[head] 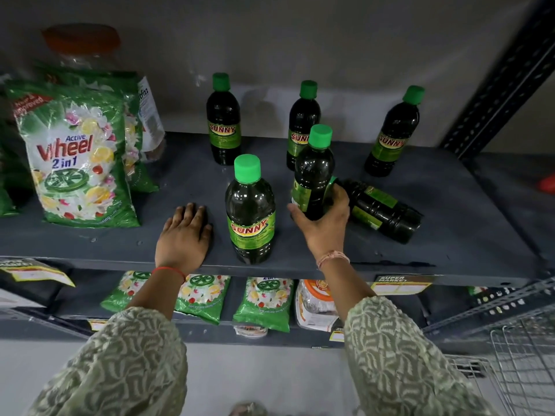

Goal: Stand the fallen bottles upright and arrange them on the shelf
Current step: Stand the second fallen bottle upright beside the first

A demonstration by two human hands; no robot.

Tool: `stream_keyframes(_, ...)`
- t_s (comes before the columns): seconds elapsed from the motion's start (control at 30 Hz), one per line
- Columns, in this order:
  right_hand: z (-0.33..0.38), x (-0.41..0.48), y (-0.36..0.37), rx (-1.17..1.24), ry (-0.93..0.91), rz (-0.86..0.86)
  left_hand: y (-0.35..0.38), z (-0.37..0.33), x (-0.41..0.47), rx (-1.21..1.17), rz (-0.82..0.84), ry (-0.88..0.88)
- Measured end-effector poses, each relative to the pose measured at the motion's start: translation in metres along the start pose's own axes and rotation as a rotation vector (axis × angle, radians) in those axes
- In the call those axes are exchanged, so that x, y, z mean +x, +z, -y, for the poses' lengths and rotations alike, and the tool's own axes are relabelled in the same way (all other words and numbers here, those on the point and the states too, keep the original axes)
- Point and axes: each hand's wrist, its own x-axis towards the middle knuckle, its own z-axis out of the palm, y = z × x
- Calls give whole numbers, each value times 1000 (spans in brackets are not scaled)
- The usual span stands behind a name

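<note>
Several dark bottles with green caps and green SUNNY labels are on the grey shelf [180, 181]. Three stand along the back: one [222, 121], one [301, 121] and one [392, 136]. A fourth [250, 211] stands near the front edge. My right hand [326, 223] is shut on the lower body of an upright bottle [313, 169]. Right behind that hand, one bottle [381, 210] lies on its side, its base pointing right. My left hand [184, 232] rests flat on the shelf, palm down, left of the front bottle.
Green Wheel detergent bags [75, 154] stand at the shelf's left, with a clear jar [87, 52] with an orange lid behind them. More bags [204, 295] lie on the shelf below. A black perforated post [504, 79] rises at the right. A wire basket [522, 364] sits at the lower right.
</note>
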Motion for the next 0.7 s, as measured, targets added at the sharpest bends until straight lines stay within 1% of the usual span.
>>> stream_keyframes(0.07,2,2,2,-85,-11,-11,-1,0,0,4,2,0)
stream_keyframes(0.1,3,4,1,-87,3,11,-1,-1,0,7,4,0)
stream_keyframes(0.27,-5,10,-17,80,87,184,-2,-3,-2,-2,7,-12)
stream_keyframes(0.33,-12,11,-22,78,76,237,-2,-3,-1,-6,7,-11)
stream_keyframes(0.4,-16,10,-22,46,40,239,-2,-4,-1,-7,11,-11)
stream_keyframes(0.47,-14,7,-19,19,15,198,-2,-5,-1,-7,10,-5)
stream_keyframes(0.57,-4,5,-13,-76,36,143,-2,-4,-2,-5,9,-4)
stream_keyframes(0.63,-3,7,-11,-52,57,154,-2,-4,-1,-11,9,-6)
stream_keyframes(0.7,-5,10,-14,22,122,184,-2,-4,-2,-18,9,-7)
